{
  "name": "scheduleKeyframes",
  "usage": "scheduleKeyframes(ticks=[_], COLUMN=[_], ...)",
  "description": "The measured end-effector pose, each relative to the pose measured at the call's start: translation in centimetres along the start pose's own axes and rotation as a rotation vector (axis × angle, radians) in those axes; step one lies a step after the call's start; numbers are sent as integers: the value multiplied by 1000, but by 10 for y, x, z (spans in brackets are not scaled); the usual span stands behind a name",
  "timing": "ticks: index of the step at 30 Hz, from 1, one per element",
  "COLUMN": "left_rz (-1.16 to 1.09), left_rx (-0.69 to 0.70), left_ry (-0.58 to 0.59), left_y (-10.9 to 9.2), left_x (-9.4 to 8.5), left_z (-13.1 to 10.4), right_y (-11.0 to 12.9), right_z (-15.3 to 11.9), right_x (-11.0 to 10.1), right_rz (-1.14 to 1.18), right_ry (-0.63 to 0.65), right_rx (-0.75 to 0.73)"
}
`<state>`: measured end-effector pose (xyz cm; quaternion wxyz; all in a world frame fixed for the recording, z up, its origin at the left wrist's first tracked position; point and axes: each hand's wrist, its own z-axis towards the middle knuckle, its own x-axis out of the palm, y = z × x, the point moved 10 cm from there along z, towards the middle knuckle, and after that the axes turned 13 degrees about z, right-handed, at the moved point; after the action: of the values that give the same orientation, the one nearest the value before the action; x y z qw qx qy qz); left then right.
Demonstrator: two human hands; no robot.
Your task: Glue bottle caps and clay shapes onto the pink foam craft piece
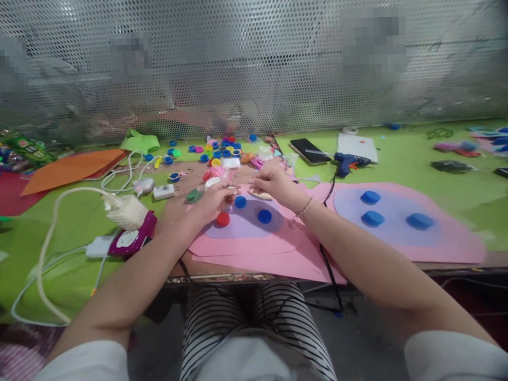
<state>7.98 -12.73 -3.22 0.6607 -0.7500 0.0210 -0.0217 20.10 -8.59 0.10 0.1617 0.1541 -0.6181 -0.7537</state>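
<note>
My left hand [215,203] is closed in a pinch above the left side of a lilac paper shape [242,228], which lies on pink paper [239,245]. What sits between its fingertips is too small to make out. Close under it are a red bottle cap [223,219] and a blue bottle cap [240,202]. My right hand [275,185], also pinched, hovers at the paper's far edge beside a flat beige piece [260,195]; anything in its fingers is hidden. Another blue cap [265,216] rests on the lilac paper, nearer to me.
To the right, a second pink-and-lilac paper piece [460,244] carries three blue caps [372,218]. A blue glue gun [349,162] and a phone [310,151] lie behind. Loose caps [227,150] cluster at the back; a purple power strip [133,239] with cables is left.
</note>
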Motion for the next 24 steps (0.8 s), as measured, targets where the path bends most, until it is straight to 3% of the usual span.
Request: scheduleKeyframes(ticks=[7, 11, 18, 24], left_rz=[-27, -33, -36, -34], left_rx=[4, -13, -29, -28], left_ry=[-7, -22, -47, -43], left_y=[0, 1, 2, 3], left_x=[-1, -2, -5, -4], left_z=[0, 0, -1, -1], right_y=[3, 2, -21, -3], right_z=[-2, 1, 6, 2], right_x=[4, -3, -10, -10], right_rz=[-26, -55, 195, 14], right_ry=[47, -1, -52, -29], right_rx=[-57, -72, 69, -47])
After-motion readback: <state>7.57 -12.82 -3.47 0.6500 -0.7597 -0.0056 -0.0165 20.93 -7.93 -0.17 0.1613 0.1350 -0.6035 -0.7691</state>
